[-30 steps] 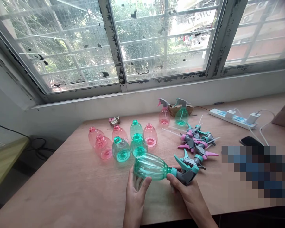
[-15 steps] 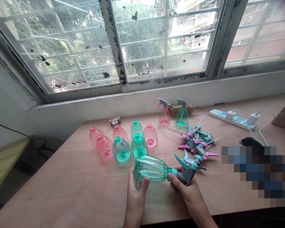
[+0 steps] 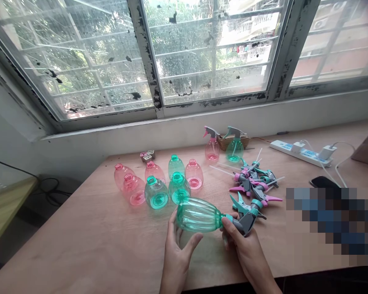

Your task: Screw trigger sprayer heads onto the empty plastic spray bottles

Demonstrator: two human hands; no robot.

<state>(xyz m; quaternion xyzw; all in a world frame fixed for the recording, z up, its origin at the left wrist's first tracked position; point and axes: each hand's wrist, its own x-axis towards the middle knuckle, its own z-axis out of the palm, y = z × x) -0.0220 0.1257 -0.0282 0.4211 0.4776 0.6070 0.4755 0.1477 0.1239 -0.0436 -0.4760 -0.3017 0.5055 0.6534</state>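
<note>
Wooden table (image 3: 79, 245): left hand (image 3: 179, 255) cradles green bottle (image 3: 199, 215), right hand (image 3: 243, 247) grips trigger sprayer head (image 3: 247, 222), probably mid-screwing; another twist needed.

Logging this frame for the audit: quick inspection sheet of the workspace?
Surface: wooden table, bare at the near left.
Job's things: green bottle held sideways, grey-green sprayer at its neck.
Clutter: capless bottles, loose sprayers, two finished bottles, phone.
Hands: left hand cups the bottle's body; right hand grips the sprayer.
Cables: power strip with chargers, white leads.
Surroundings: barred window, flaking frame.
</note>
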